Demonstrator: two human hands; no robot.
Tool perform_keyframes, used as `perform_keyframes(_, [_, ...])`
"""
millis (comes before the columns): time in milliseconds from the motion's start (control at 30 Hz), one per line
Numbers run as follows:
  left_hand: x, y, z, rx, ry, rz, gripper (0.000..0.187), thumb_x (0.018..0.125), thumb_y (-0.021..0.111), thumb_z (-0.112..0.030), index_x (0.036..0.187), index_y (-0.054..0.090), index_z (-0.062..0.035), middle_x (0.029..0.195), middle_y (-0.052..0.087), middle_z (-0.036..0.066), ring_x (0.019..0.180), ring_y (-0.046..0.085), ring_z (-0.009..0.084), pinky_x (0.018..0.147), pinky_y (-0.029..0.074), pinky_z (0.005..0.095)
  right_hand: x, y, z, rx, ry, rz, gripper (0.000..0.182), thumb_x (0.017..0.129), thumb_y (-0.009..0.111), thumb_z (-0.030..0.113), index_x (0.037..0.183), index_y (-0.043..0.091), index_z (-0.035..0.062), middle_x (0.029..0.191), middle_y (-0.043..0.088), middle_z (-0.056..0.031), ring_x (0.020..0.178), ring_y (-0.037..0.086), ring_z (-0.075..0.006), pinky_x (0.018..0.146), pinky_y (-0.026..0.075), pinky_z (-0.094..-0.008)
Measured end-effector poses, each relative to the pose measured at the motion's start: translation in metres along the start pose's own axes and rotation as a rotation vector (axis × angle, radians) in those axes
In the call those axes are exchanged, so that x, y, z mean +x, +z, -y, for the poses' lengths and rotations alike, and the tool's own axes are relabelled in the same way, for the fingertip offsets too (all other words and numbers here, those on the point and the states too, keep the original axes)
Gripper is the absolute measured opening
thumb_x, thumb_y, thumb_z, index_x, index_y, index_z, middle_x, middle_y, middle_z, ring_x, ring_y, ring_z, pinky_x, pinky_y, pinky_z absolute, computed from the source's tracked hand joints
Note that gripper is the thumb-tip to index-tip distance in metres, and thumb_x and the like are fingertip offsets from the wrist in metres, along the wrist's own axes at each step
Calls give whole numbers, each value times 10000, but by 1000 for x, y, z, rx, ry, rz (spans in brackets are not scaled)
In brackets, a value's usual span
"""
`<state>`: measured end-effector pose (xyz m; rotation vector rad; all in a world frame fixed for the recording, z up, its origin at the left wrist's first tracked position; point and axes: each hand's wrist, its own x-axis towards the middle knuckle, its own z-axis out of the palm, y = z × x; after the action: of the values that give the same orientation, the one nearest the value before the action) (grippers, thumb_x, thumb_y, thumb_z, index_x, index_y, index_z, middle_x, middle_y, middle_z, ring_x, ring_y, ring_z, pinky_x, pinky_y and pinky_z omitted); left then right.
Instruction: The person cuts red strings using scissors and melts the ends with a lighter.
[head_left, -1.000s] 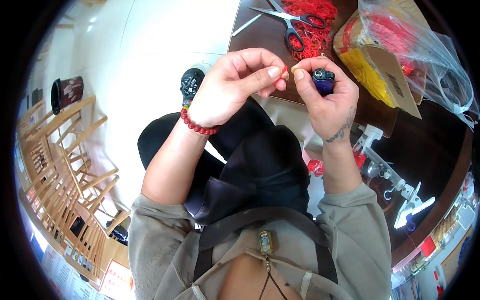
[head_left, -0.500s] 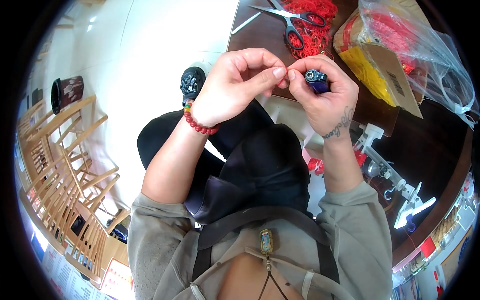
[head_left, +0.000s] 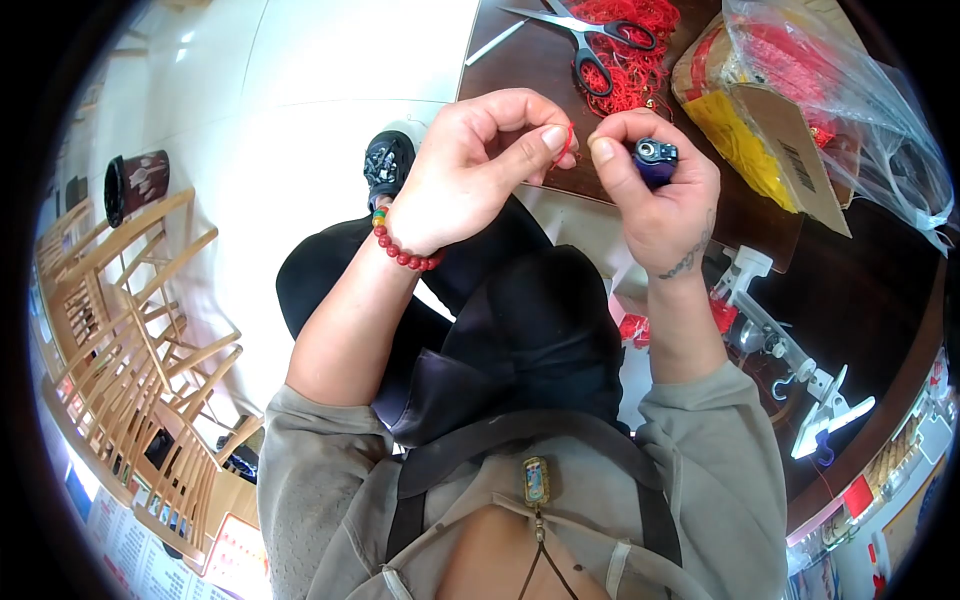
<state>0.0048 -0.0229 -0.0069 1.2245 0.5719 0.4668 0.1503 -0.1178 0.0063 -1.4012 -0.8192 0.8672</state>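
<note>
My left hand (head_left: 480,165) pinches a thin red cord (head_left: 569,143) between thumb and forefinger, with a small bit of it looping past the fingertips. Just to its right, my right hand (head_left: 650,215) is curled around a dark purple lighter (head_left: 655,157) whose metal top points up. The right thumb and forefinger come together near the cord, a small gap away from my left fingertips. Both hands are held over my lap, in front of the table edge.
On the brown table (head_left: 560,95) lie black-handled scissors (head_left: 590,50), a white stick (head_left: 497,42) and a heap of red cords (head_left: 640,75). An opened cardboard box (head_left: 790,150) and a clear plastic bag (head_left: 880,130) sit to the right. Nearby is a white clamp stand (head_left: 790,350); wooden chairs (head_left: 150,330) stand left.
My hands have moved slightly apart, the right one shifting to the right with the lighter. The red cord now shows at my left fingertips.
</note>
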Motion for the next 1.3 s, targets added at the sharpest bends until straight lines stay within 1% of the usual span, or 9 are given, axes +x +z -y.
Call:
perform_keyframes(300, [0, 0, 2, 59, 40, -11, 136, 962, 542, -119, 952, 604, 2, 815, 617, -2, 770, 561, 46, 691, 466, 202, 5, -1, -3, -222, -145, 22, 78, 778, 719, 26, 845, 688, 0, 780, 658, -29, 693, 593, -69, 647, 473, -209])
perform_keyframes(600, [-3, -8, -2, 190, 220, -80, 107, 930, 565, -89, 920, 609, 7, 805, 614, 31, 759, 583, 75, 665, 498, 248, 7, 10, 4, -378, -19, 13, 65, 803, 691, 6, 845, 644, -10, 811, 643, -35, 747, 568, -82, 689, 472, -226])
perform_keyframes(633, [-4, -8, -5, 232, 257, -83, 98, 901, 582, -95, 901, 615, -3, 789, 604, 67, 746, 589, 148, 660, 494, 285, 7, 4, -13, -509, -232, 26, 77, 799, 686, 9, 849, 631, -8, 817, 640, -39, 757, 568, -87, 710, 477, -238])
perform_keyframes(667, [-5, -7, -8, 274, 295, -88, 91, 873, 599, -100, 882, 620, -12, 774, 594, 102, 733, 596, 221, 656, 490, 322, 6, 12, 13, -353, -104, 59, 79, 797, 683, 7, 853, 629, -8, 827, 639, -37, 765, 570, -92, 716, 478, -246])
perform_keyframes(700, [-7, -5, -10, 316, 332, -94, 86, 844, 616, -105, 863, 626, -22, 759, 584, 138, 720, 602, 293, 652, 486, 360, 6, 14, 13, -386, -180, 40, 72, 798, 675, 5, 851, 627, -4, 826, 636, -37, 766, 571, -101, 711, 477, -252])
perform_keyframes(733, [-6, -9, -10, 501, 240, -11, 147, 914, 575, -151, 989, 627, -35, 899, 614, 105, 827, 612, 232, 729, 504, 352, 8, 8, 4, -337, -186, 85, 63, 801, 666, 1, 845, 623, -2, 810, 624, -32, 751, 566, -107, 705, 473, -254])
perform_keyframes(833, [-1, 0, 0, 472, 373, -127, 81, 856, 596, -90, 849, 578, -12, 762, 569, 131, 684, 573, 270, 609, 453, 343, 6, 5, 2, -377, -141, 42, 74, 760, 642, -46, 809, 600, -8, 772, 588, -66, 740, 557, -150, 730, 463, -273])
perform_keyframes(1100, [1, 5, -1, 448, 307, -90, 83, 852, 592, -85, 856, 561, -7, 768, 559, 112, 689, 558, 254, 624, 443, 335, 9, 3, -3, -394, -170, 21, 99, 732, 639, -43, 788, 565, -9, 722, 534, -43, 686, 516, -135, 636, 432, -264])
perform_keyframes(1300, [5, 3, 6, 488, 334, -99, 92, 860, 588, -96, 854, 565, -7, 791, 579, 111, 708, 570, 237, 647, 453, 318, 10, 7, -13, -473, -257, -29, 109, 711, 639, -18, 773, 550, -5, 721, 533, -101, 661, 527, -203, 620, 435, -294])
